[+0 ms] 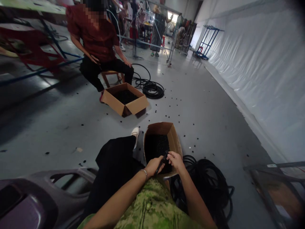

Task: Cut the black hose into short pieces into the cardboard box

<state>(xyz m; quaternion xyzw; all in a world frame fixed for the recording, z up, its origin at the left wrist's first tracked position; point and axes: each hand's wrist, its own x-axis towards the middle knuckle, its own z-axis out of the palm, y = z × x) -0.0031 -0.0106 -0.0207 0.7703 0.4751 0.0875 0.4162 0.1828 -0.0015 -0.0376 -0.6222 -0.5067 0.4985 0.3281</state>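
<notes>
Left hand [154, 166] closed around a black tube [161, 163], right hand [175, 160] pinching its tip (exact hold hard to make out). Worked over the near carton [175, 136], well filled with black pieces. Large hose coil [209, 181] at four o'clock, seemingly plenty left.

A factory workshop: a wide grey concrete floor [202, 105] strewn with small black parts, coils of black hose [150, 89], open cardboard boxes [125, 98], metal racks [207, 41], and white plastic sheeting [257, 63] walling one side.
</notes>
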